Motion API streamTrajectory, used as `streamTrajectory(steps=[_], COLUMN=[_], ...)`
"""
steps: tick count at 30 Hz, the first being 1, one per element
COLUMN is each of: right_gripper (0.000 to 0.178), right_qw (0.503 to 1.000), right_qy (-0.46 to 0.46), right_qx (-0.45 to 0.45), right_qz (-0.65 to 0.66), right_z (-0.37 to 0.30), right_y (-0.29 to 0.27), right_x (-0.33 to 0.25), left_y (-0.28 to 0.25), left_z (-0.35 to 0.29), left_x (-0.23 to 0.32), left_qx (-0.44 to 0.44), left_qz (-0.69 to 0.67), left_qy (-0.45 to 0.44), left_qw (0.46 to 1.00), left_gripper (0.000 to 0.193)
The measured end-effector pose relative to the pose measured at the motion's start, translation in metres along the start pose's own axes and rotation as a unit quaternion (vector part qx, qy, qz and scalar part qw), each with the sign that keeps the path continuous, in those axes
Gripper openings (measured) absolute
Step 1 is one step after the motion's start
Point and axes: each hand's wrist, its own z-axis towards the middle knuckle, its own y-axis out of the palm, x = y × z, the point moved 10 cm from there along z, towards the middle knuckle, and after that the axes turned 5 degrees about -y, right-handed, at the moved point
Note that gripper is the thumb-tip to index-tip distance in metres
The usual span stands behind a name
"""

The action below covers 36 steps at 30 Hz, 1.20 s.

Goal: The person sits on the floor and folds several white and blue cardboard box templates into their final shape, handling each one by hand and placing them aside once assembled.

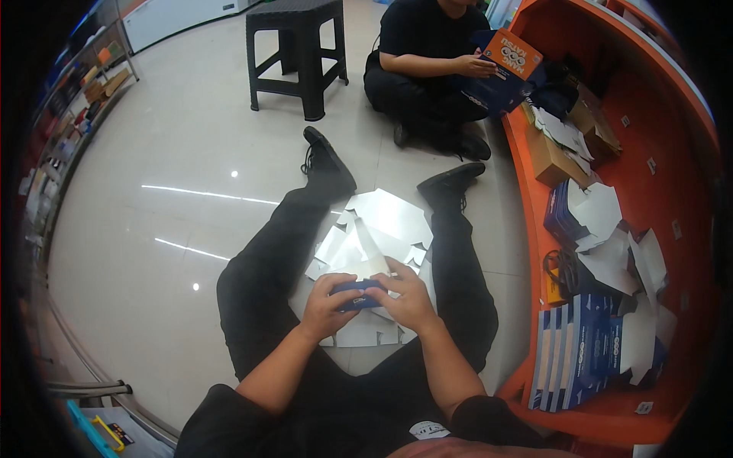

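Observation:
Between my outstretched legs I hold a small blue cardboard box (357, 296), its white inner flap (369, 252) standing up on the far side. My left hand (327, 307) grips the box's left part, fingers curled over the top. On its right part, my right hand (407, 296) is closed with thumb and fingers pressing the card. Beneath and beyond the box, flat white cardboard blanks (389, 212) with cut tabs lie in a pile on the floor.
An orange shelf (524, 175) along the right holds stacked blue boxes (576, 351), open white-lined boxes (595, 214) and a brown carton (551, 159). Another person (427, 61) sits ahead holding a blue and orange box (510, 65). A black stool (296, 46) stands far left of them.

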Motion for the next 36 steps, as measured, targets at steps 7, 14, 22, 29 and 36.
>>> streamTrajectory(steps=[7,14,22,29,36], right_gripper=[0.056,0.071,0.089,0.074,0.058], right_qw=[0.987,0.99,0.827,0.879,0.876], right_qy=[-0.111,0.099,-0.054,0.034,0.321], right_qx=[-0.057,-0.092,0.559,0.475,-0.145], right_qz=[-0.099,-0.03,0.018,-0.039,-0.329], right_z=[0.0,-0.004,-0.1,-0.064,-0.005], right_y=[0.007,-0.016,-0.262,-0.234,-0.03], right_x=[-0.018,0.007,-0.046,-0.024,0.169], left_y=[0.003,0.007,0.034,0.059,0.053], left_z=[0.0,0.007,-0.031,-0.055,-0.071], left_x=[-0.007,-0.017,-0.107,-0.151,-0.186], left_qx=[-0.012,0.023,-0.112,-0.19,-0.151], left_qz=[0.004,0.081,0.083,0.198,0.204], left_qy=[0.004,-0.053,-0.376,-0.406,-0.461], left_qw=[1.0,0.995,0.916,0.872,0.851], left_gripper=[0.054,0.092,0.097,0.101,0.098])
